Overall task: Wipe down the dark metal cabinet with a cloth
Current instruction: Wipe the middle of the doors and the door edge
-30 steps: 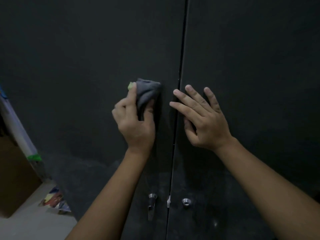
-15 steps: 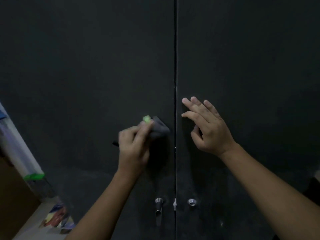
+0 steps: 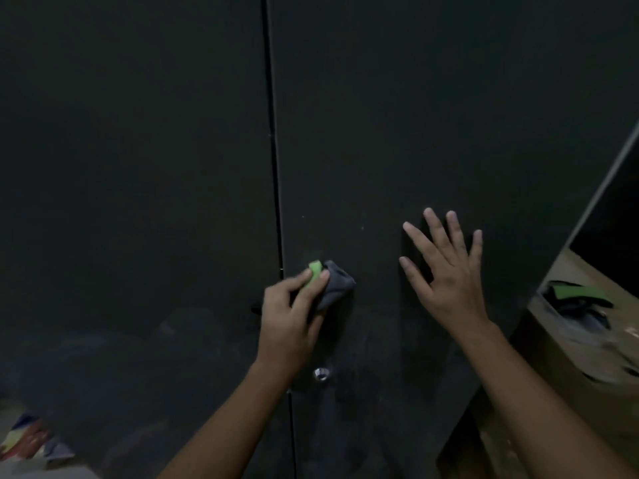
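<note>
The dark metal cabinet fills the view, its two doors meeting at a vertical seam left of centre. My left hand grips a bunched grey cloth with a green edge and presses it against the right door, just right of the seam. My right hand lies flat on the right door with its fingers spread, about a hand's width to the right of the cloth. A round silver lock sits on the right door below the cloth.
A brown cardboard box stands at the right beside the cabinet, with a dark and green item on top. Colourful papers lie on the floor at the lower left. Dusty smears show on the lower parts of the doors.
The cloth went down the left door, then crossed the seam onto the right door. My right hand slid further right and spread flat. The view has shifted right, bringing the cardboard box in.
</note>
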Motion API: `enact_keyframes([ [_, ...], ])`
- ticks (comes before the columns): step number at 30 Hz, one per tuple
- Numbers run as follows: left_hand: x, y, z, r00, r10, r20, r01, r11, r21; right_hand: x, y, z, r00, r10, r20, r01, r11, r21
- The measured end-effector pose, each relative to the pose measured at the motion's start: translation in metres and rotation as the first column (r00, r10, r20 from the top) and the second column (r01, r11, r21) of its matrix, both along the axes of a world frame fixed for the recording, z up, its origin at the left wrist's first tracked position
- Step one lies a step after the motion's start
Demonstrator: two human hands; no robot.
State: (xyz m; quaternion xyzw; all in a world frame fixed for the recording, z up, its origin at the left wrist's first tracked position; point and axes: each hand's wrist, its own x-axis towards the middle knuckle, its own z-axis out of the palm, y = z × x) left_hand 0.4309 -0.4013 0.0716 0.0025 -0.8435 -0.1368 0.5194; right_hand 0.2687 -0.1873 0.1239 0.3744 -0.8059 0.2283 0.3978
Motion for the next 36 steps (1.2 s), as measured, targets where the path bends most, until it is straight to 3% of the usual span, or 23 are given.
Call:
enact_keyframes([
  [2,-0.006,0.015,-0.025,0.988,0.01,0.152,-0.001,0.998,-0.056,-0.004,0.007,-0.003,0.999,-0.003,0.034,0.004,1.0,-0.011],
  [5,-0.012,0.031,-0.048,0.961,-0.009,0.276,0.004,1.0,0.018,-0.012,0.018,-0.009,0.997,-0.019,0.076,0.019,1.0,-0.004],
  [7,-0.012,0.034,-0.051,0.988,0.018,0.155,0.0,0.994,-0.112,-0.019,0.028,-0.013,0.995,-0.031,0.097,0.032,0.999,-0.008],
  [9,-0.012,0.034,-0.038,1.0,0.016,0.002,-0.016,0.999,0.043,-0.029,0.042,-0.016,0.991,-0.048,0.122,0.052,0.998,-0.028],
  [12,-0.021,0.038,0.014,0.927,0.234,-0.293,-0.129,0.933,0.337,-0.042,0.06,-0.016,0.988,-0.045,0.151,0.055,0.996,-0.063],
  [15,-0.037,0.038,0.06,0.831,0.288,-0.476,-0.067,0.901,0.428,-0.052,0.068,-0.009,0.99,0.002,0.142,0.017,0.991,-0.132],
  [18,-0.058,0.053,0.082,0.78,0.305,-0.546,-0.019,0.884,0.467,-0.063,0.073,0.009,0.992,0.029,0.127,0.005,0.965,-0.262],
  [21,-0.084,0.083,0.075,0.816,0.31,-0.488,-0.08,0.896,0.436,-0.07,0.076,0.019,0.992,0.038,0.122,0.002,0.951,-0.309],
  [23,-0.101,0.106,0.06,0.878,0.231,-0.419,-0.107,0.948,0.299,-0.073,0.077,0.016,0.99,0.035,0.136,0.001,0.966,-0.257],
  [26,-0.114,0.136,0.027,0.979,0.078,-0.186,-0.069,0.996,0.056,-0.084,0.086,0.006,0.995,0.008,0.098,0.006,0.99,-0.137],
  [28,-0.111,0.14,0.006,0.998,0.05,-0.047,-0.052,0.997,-0.049,-0.09,0.094,0.002,0.998,-0.007,0.055,0.011,0.997,-0.077],
  [32,-0.084,0.124,-0.007,0.996,0.086,-0.022,-0.085,0.995,0.051,-0.096,0.099,-0.006,1.0,-0.007,0.0,0.007,0.999,-0.041],
  [36,-0.06,0.095,-0.01,0.912,0.357,-0.202,-0.267,0.891,0.367,-0.089,0.088,-0.015,0.999,-0.005,0.048,0.01,0.996,-0.093],
])
